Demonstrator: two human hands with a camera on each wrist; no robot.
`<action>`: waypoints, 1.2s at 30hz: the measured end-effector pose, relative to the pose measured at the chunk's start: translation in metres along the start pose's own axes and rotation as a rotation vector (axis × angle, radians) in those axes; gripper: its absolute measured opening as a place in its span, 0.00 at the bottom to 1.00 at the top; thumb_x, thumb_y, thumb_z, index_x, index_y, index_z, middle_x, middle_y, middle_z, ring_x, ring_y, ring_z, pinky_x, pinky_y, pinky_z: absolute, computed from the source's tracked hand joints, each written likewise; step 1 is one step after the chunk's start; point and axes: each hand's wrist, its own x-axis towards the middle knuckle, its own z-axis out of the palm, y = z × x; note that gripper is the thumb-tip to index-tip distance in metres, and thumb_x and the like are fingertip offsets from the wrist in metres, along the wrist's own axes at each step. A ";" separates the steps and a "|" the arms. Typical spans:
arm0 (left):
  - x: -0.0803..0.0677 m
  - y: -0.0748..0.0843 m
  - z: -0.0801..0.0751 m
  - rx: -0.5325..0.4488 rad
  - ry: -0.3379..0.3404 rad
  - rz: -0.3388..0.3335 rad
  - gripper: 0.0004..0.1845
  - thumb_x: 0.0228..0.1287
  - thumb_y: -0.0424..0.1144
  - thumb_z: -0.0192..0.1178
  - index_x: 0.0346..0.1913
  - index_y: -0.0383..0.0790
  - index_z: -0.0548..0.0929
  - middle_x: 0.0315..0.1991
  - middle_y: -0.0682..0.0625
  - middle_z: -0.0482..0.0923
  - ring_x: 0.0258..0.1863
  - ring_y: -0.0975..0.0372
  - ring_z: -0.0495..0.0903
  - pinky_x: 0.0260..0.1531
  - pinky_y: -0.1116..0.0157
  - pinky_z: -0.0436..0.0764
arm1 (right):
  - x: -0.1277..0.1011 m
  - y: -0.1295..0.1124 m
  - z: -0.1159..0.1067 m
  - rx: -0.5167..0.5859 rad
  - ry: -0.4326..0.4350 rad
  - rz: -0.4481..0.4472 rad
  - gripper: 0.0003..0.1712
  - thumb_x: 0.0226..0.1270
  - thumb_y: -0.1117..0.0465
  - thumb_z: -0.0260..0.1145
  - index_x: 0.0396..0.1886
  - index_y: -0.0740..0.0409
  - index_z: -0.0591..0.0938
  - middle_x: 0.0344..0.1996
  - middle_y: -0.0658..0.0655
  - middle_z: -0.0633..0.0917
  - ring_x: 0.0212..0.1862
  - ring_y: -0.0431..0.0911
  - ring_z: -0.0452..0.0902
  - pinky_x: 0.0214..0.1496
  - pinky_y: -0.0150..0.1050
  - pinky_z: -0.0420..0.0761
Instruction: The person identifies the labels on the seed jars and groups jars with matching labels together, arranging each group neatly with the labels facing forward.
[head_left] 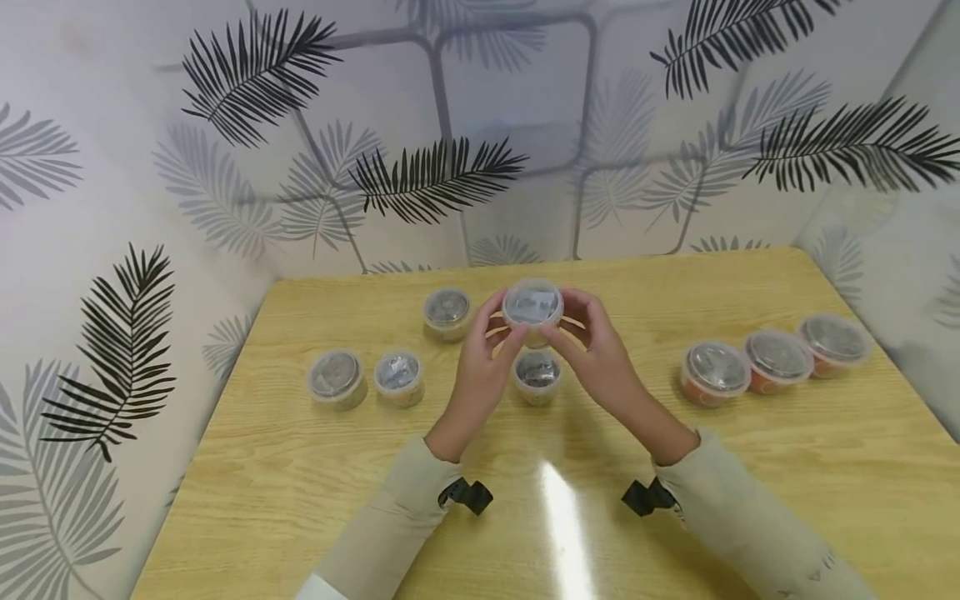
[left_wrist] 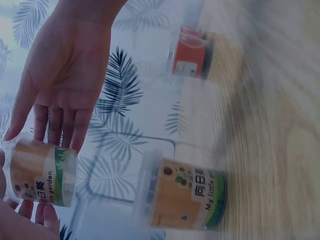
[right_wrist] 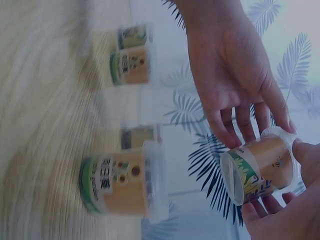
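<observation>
Head view: held up over the middle of the light wooden tabletop (head_left: pixel 300 500) a small clear-lidded plastic cup with tan and green label (head_left: pixel 532 310), pinched between left hand (head_left: pixel 483 367) and right hand (head_left: pixel 600 354), fingers of both curled round its sides. Lid looked on. Directly beneath, a second like cup (head_left: pixel 537 377) stood on the tabletop. Three more tan cups (head_left: pixel 393 377) stood apart at left and rear; three orange-bodied lidded cups (head_left: pixel 776 360) sat in a touching row at right. All appeared lidded; judged early in the handling, one cup lifted, the rest untouched.

Left wrist view: blurred. Held cup (left_wrist: pixel 42 172) at lower left, right hand's fingers (left_wrist: pixel 62 122) touching its side from above, left hand's fingertips (left_wrist: pixel 42 215) under it. Second cup (left_wrist: pixel 185 195) on the tabletop below; one orange cup (left_wrist: pixel 190 52) farther off.

Right wrist view: blurred too. Held cup (right_wrist: pixel 260 170) gripped between left hand's fingers (right_wrist: pixel 235 125) and right hand (right_wrist: pixel 290 215). Second cup (right_wrist: pixel 125 185) near; two tan cups (right_wrist: pixel 131 60) beyond.
</observation>
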 end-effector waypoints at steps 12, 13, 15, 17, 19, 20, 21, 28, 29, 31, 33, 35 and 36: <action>-0.030 0.016 -0.007 -0.046 -0.007 -0.059 0.27 0.70 0.34 0.50 0.68 0.31 0.57 0.60 0.41 0.61 0.55 0.51 0.67 0.54 0.63 0.71 | -0.025 0.016 0.005 0.024 -0.068 0.046 0.28 0.69 0.62 0.57 0.66 0.59 0.61 0.56 0.59 0.70 0.58 0.50 0.66 0.55 0.34 0.73; -0.032 0.017 -0.007 -0.051 -0.014 -0.064 0.27 0.70 0.33 0.49 0.68 0.30 0.56 0.60 0.41 0.61 0.55 0.50 0.66 0.54 0.63 0.71 | -0.027 0.017 0.005 0.027 -0.071 0.053 0.28 0.69 0.61 0.58 0.66 0.59 0.61 0.56 0.59 0.70 0.57 0.49 0.67 0.54 0.34 0.73; -0.036 0.017 -0.007 -0.063 -0.024 -0.076 0.28 0.70 0.31 0.49 0.69 0.30 0.55 0.61 0.40 0.60 0.56 0.50 0.65 0.56 0.60 0.69 | -0.029 0.019 0.005 0.030 -0.076 0.059 0.29 0.69 0.60 0.58 0.66 0.58 0.62 0.55 0.58 0.70 0.57 0.49 0.67 0.54 0.34 0.74; -0.039 0.018 -0.007 -0.074 -0.031 -0.080 0.28 0.70 0.30 0.49 0.69 0.30 0.55 0.62 0.39 0.59 0.56 0.49 0.65 0.58 0.57 0.68 | -0.031 0.019 0.005 0.031 -0.082 0.059 0.29 0.69 0.60 0.58 0.66 0.57 0.62 0.55 0.58 0.70 0.57 0.49 0.67 0.54 0.35 0.74; -0.042 0.018 -0.007 -0.087 -0.033 -0.091 0.29 0.69 0.30 0.50 0.69 0.31 0.54 0.62 0.39 0.59 0.56 0.50 0.64 0.58 0.56 0.67 | -0.032 0.020 0.006 0.032 -0.089 0.052 0.29 0.69 0.60 0.58 0.66 0.57 0.62 0.56 0.58 0.70 0.57 0.49 0.66 0.55 0.36 0.73; -0.043 0.017 -0.007 -0.094 -0.037 -0.102 0.29 0.69 0.30 0.50 0.69 0.31 0.54 0.62 0.39 0.59 0.57 0.51 0.64 0.58 0.57 0.67 | -0.032 0.020 0.006 0.030 -0.098 0.052 0.29 0.69 0.61 0.58 0.67 0.57 0.61 0.57 0.57 0.70 0.58 0.48 0.66 0.57 0.36 0.72; -0.044 0.017 -0.006 -0.103 -0.040 -0.113 0.29 0.69 0.30 0.50 0.69 0.32 0.54 0.63 0.39 0.59 0.57 0.52 0.65 0.57 0.58 0.68 | -0.033 0.021 0.006 0.033 -0.110 0.052 0.30 0.69 0.61 0.58 0.67 0.57 0.61 0.58 0.57 0.69 0.59 0.48 0.65 0.57 0.37 0.71; -0.048 0.017 -0.006 -0.158 -0.088 -0.167 0.31 0.71 0.36 0.50 0.70 0.32 0.51 0.61 0.38 0.61 0.57 0.52 0.66 0.53 0.67 0.71 | -0.034 0.023 0.007 0.032 -0.183 0.071 0.35 0.68 0.61 0.59 0.71 0.55 0.55 0.63 0.55 0.66 0.62 0.47 0.62 0.60 0.39 0.68; -0.048 0.017 -0.007 -0.168 -0.093 -0.173 0.31 0.71 0.37 0.50 0.71 0.33 0.51 0.61 0.38 0.61 0.57 0.52 0.67 0.52 0.67 0.72 | -0.034 0.023 0.008 0.030 -0.183 0.072 0.36 0.68 0.60 0.60 0.71 0.54 0.55 0.62 0.56 0.66 0.62 0.48 0.63 0.60 0.39 0.68; -0.049 0.018 -0.007 -0.178 -0.105 -0.175 0.31 0.71 0.38 0.50 0.71 0.33 0.51 0.60 0.38 0.62 0.57 0.51 0.67 0.52 0.66 0.72 | -0.035 0.021 0.008 0.028 -0.179 0.081 0.36 0.67 0.60 0.60 0.71 0.53 0.56 0.62 0.56 0.67 0.61 0.49 0.64 0.59 0.38 0.69; -0.049 0.019 -0.008 -0.180 -0.112 -0.179 0.32 0.71 0.39 0.50 0.71 0.34 0.51 0.60 0.38 0.62 0.57 0.51 0.67 0.54 0.64 0.71 | -0.035 0.020 0.008 0.032 -0.178 0.088 0.37 0.67 0.60 0.61 0.72 0.53 0.55 0.61 0.56 0.67 0.61 0.49 0.65 0.58 0.37 0.70; -0.048 0.014 -0.010 -0.176 -0.112 -0.174 0.33 0.70 0.43 0.50 0.71 0.36 0.51 0.61 0.40 0.63 0.58 0.53 0.67 0.56 0.63 0.70 | -0.037 0.018 0.007 0.046 -0.183 0.092 0.36 0.68 0.60 0.60 0.72 0.51 0.55 0.62 0.57 0.67 0.61 0.49 0.65 0.56 0.37 0.72; -0.048 0.009 -0.010 -0.166 -0.110 -0.164 0.33 0.70 0.46 0.51 0.71 0.37 0.52 0.61 0.41 0.63 0.58 0.54 0.67 0.57 0.62 0.70 | -0.037 0.018 0.007 0.065 -0.189 0.096 0.36 0.68 0.61 0.59 0.72 0.52 0.55 0.62 0.57 0.66 0.61 0.50 0.65 0.54 0.37 0.74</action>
